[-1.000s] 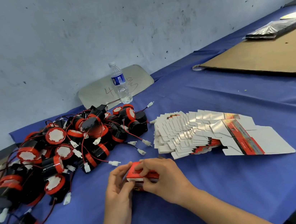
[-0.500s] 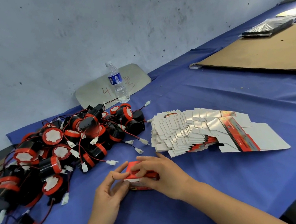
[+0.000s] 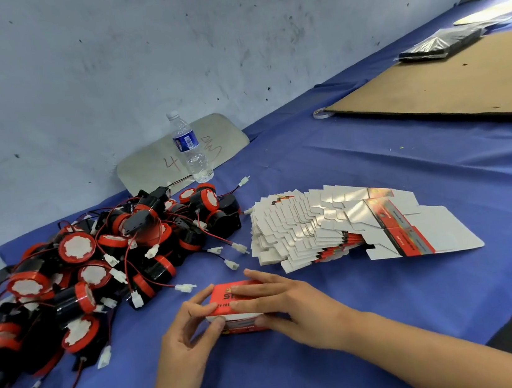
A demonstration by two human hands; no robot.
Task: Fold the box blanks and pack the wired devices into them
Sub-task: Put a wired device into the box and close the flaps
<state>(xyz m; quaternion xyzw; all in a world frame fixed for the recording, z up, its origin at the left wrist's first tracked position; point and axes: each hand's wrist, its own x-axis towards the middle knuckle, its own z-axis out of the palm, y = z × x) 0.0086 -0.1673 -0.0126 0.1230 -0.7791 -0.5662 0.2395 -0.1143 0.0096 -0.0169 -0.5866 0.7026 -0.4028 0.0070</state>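
Worktop covered in blue cloth, grey wall along its far edge.

Left end: heap of wired devices, black cylinders with red rims and white caps, red/black leads with white plugs trailing toward the middle. Heap runs from the near-left corner up toward the far edge.

Far edge, behind the heap: water bottle upright, in front of a rounded grey panel that leans on the wall, red marks on it.

Near edge, centre: red folded box sits on the cloth, between the two hands. Left hand at the box's left end, thumb and forefinger curved and pinching that end, other fingers loosely bent. Right hand lies over the top and right side, fingers stretched nearly flat across the red top face, thumb on the near side. Whether a device is inside the box: cannot tell.

Right of centre: fanned stack of box blanks, white side up, red print on the outermost one, lying flat just beyond the right hand.

Far-right corner: brown cardboard sheet flat on the cloth, a tape roll at its left corner, a dark wrapped packet at its far edge
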